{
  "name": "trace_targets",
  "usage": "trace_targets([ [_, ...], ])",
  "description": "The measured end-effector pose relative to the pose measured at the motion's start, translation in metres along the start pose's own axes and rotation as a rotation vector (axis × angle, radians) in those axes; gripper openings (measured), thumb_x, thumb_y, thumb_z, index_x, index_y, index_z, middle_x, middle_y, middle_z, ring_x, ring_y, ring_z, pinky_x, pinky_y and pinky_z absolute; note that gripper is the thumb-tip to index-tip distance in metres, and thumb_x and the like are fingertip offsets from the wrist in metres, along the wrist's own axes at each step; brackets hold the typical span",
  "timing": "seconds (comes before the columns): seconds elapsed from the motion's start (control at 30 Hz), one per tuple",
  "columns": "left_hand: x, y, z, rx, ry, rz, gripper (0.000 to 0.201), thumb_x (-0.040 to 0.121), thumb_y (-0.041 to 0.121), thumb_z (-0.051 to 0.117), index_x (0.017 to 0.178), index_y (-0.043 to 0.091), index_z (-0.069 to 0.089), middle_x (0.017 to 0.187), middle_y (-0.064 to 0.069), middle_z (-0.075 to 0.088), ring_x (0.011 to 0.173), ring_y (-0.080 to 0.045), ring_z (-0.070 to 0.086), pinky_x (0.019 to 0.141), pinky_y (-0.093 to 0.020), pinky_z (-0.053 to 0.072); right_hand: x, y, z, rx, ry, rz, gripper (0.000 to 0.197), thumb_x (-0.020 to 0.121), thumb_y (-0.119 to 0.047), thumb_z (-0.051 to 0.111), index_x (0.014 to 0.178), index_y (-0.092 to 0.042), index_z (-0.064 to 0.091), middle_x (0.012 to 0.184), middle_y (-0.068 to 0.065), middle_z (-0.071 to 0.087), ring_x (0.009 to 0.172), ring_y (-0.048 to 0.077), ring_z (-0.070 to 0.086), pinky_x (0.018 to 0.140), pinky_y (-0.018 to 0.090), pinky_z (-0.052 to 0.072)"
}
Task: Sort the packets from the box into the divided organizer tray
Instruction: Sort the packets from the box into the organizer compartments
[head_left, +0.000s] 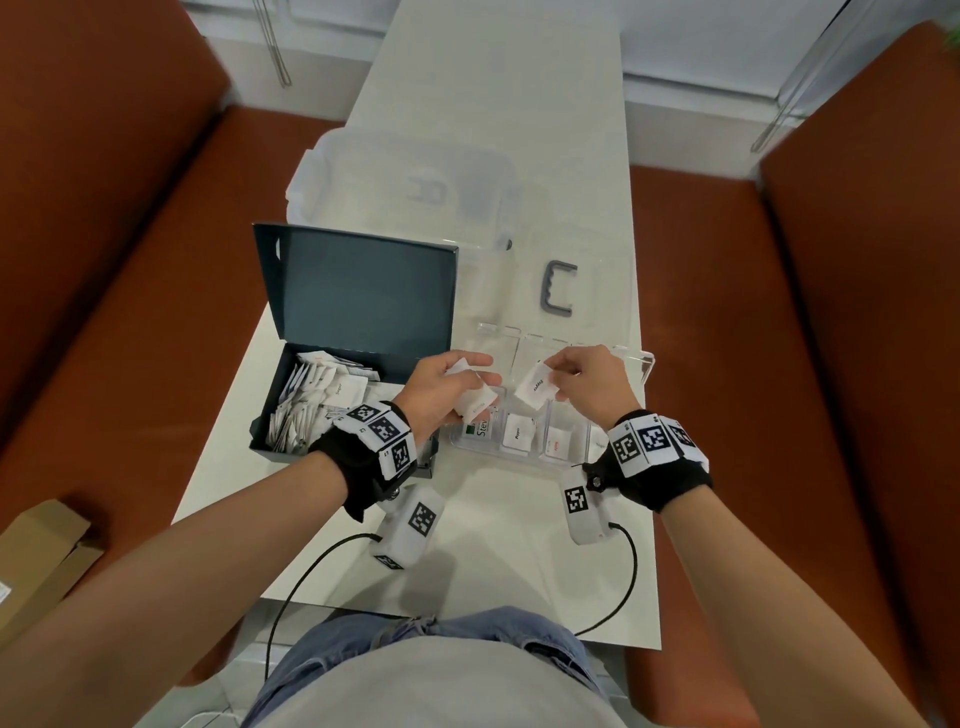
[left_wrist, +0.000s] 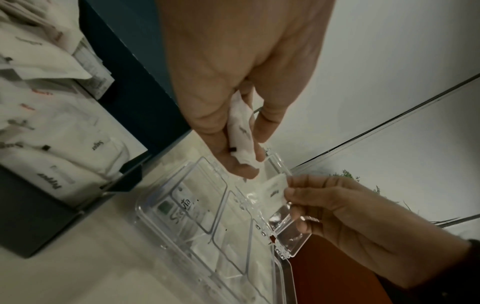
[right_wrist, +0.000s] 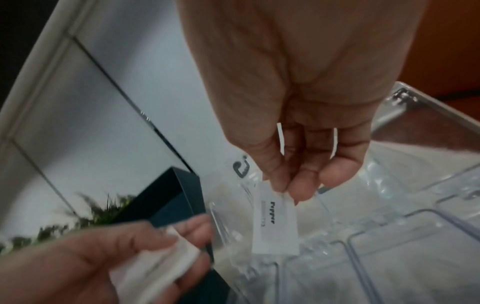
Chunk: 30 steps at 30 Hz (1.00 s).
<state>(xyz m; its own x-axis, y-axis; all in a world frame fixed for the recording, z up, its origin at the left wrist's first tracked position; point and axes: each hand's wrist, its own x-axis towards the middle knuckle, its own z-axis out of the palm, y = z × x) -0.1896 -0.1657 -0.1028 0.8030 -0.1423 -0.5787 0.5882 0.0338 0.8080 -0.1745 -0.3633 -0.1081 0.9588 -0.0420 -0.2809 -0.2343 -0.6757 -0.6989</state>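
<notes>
Two white packets: "Pepper" packet pinched by right hand, crumpled packets clutched in left hand.

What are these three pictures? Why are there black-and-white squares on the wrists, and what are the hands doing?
No robot here: these are a person's two hands. The big picture comes from a camera worn on the head, looking down. The other two come from small cameras strapped to each wrist, looking along the fingers. The checkered squares sit on those wrist straps.

On the white table stands a dark box with its lid open, full of little white packets. Beside it is a clear organizer tray with compartments; a few packets already lie inside.

The left hand holds a small bunch of packets. The right hand pinches one packet by its top edge, above the tray. The right wrist picture shows "Pepper" printed on it.
</notes>
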Motion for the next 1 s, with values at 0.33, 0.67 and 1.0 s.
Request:
trace_targets([
  [0.33, -0.002, -0.001, -0.005, 0.007, 0.018, 0.012, 0.027, 0.093, 0.0, 0.054, 0.119, 0.006, 0.061, 0.105, -0.011, 0.071, 0.078, -0.021, 0.07, 0.07, -0.035, 0.059, 0.001, 0.012, 0.035, -0.264, -0.12, 0.071, 0.015, 0.088, -0.015, 0.057, 0.094, -0.008, 0.069, 0.099, 0.011, 0.067, 0.094, 0.028, 0.062, 0.075, 0.027, 0.045],
  [0.67, -0.005, 0.001, -0.006, -0.007, 0.009, 0.015, 0.029, 0.093, -0.004, 0.051, 0.12, 0.002, 0.059, 0.11, -0.017, 0.068, 0.083, -0.03, 0.068, 0.061, -0.031, 0.058, -0.002, 0.001, 0.025, -0.038, -0.188, 0.114, 0.017, 0.098, -0.01, 0.035, 0.102, -0.006, 0.051, 0.081, 0.012, 0.052, 0.064, 0.032, 0.066, 0.054, 0.043, 0.058],
  [1.0, -0.008, 0.0, -0.009, -0.009, 0.011, 0.022, 0.029, 0.093, -0.004, 0.051, 0.12, 0.001, 0.059, 0.112, -0.018, 0.068, 0.086, -0.032, 0.068, 0.067, -0.036, 0.058, 0.005, 0.001, 0.006, -0.004, -0.391, 0.14, 0.034, 0.088, 0.008, 0.053, 0.117, -0.01, 0.057, 0.086, 0.01, 0.056, 0.071, 0.02, 0.063, 0.052, 0.022, 0.056],
])
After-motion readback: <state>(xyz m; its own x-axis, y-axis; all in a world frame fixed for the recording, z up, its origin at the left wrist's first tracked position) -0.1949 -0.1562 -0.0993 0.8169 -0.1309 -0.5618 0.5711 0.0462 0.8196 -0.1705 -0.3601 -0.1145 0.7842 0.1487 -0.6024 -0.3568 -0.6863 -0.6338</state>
